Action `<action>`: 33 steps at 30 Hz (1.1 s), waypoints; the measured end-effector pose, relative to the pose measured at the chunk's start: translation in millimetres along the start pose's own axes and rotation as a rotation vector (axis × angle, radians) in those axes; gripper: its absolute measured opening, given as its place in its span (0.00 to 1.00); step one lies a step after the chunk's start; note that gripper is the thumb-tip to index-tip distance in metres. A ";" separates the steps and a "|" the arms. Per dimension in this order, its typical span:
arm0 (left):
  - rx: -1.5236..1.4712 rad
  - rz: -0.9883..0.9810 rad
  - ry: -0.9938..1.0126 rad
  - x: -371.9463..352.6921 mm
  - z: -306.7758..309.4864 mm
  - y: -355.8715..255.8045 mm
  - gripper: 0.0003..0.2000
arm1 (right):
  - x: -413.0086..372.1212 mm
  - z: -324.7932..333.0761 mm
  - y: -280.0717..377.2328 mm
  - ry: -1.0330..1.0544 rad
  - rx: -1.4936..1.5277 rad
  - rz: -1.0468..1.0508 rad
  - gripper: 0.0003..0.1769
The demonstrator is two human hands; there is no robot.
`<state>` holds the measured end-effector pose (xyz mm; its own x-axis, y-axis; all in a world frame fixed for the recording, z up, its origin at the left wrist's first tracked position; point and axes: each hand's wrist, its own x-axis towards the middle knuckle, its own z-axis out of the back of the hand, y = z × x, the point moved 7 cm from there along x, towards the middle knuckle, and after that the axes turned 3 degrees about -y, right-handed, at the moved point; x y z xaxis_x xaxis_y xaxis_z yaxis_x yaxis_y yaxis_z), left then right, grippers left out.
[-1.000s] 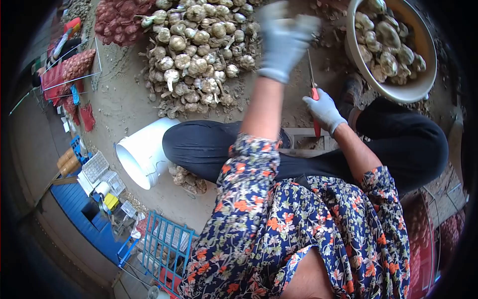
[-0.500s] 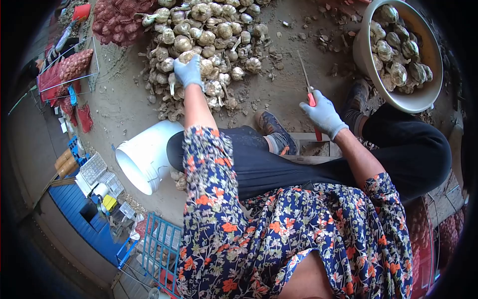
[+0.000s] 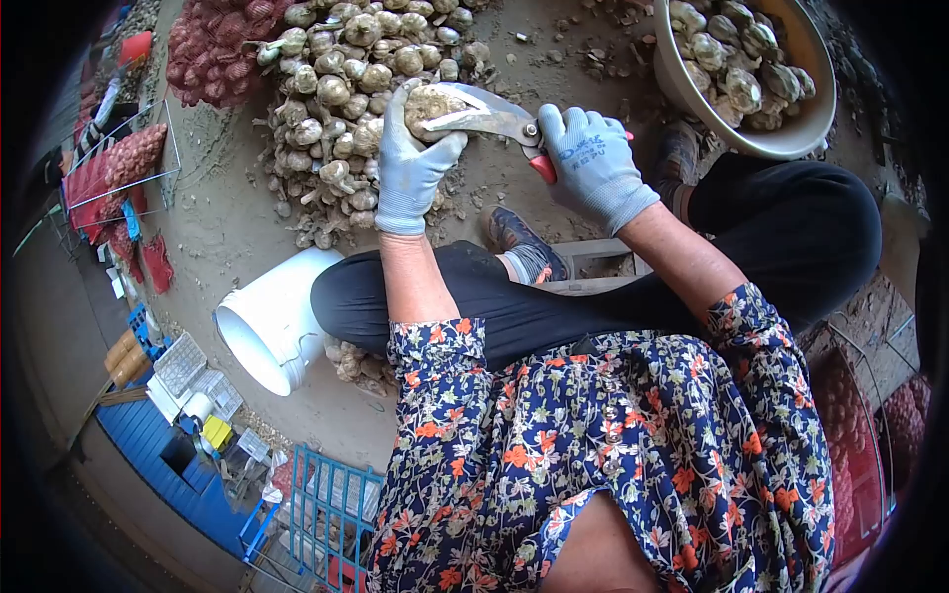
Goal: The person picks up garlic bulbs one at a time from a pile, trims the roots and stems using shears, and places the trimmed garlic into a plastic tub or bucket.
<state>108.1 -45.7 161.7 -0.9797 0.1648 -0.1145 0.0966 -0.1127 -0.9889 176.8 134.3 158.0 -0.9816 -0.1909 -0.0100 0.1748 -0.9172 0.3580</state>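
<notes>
Grey knitted gloves cover both hands. The left hand (image 3: 408, 168) is curled firmly around a garlic bulb (image 3: 431, 101), holding it just above the heap of garlic (image 3: 341, 79) on the dirt floor. The right hand (image 3: 593, 163) is closed around the red handles of the shears (image 3: 489, 117), whose blades lie against the bulb. A clean trim probably calls for keeping the left fingertips back from the blades, holding the bulb steady with its stem or root end towards the cut, and snipping close without biting into the cloves. The round bowl (image 3: 766, 150) beyond the right knee, well apart from the heap, is nearly full of garlic bulbs. A white bucket (image 3: 272, 316) lies on its side by the left leg, and nothing can be made out inside it. A red mesh sack (image 3: 213, 49) beside the heap is packed with bulbs.
</notes>
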 end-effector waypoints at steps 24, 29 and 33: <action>0.142 -0.096 -0.160 -4.7 -17.9 15.8 0.33 | -25.0 -26.5 -27.6 0.221 0.345 -0.352 0.22; 0.301 -0.195 -0.131 -9.2 -28.3 11.8 0.32 | -22.3 0.1 -3.0 0.129 0.063 -0.154 0.21; -0.227 0.205 -0.157 -12.5 -20.6 31.7 0.26 | -23.3 -33.7 -37.7 0.307 0.554 -0.496 0.20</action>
<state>127.0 -31.1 129.9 -0.9492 0.0067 -0.3145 0.3137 0.0963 -0.9446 195.7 161.6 113.3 -0.8556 0.0314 -0.5167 -0.4186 -0.6292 0.6549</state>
